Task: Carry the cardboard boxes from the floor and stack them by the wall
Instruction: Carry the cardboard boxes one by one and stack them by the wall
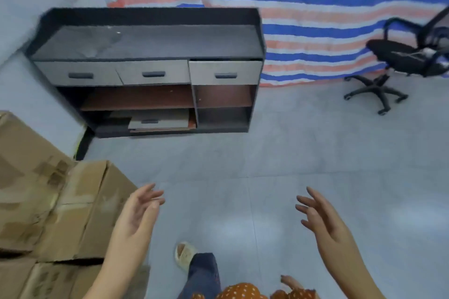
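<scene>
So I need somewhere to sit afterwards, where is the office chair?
The black office chair stands at the far right of the head view, on the grey floor against the striped tarp, right of the drawer cabinet.

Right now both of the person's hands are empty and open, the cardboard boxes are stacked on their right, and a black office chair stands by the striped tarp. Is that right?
One slip: the head view shows the cardboard boxes stacked on the person's left. The left hand and right hand are indeed empty and open, and the office chair stands by the striped tarp.
</scene>
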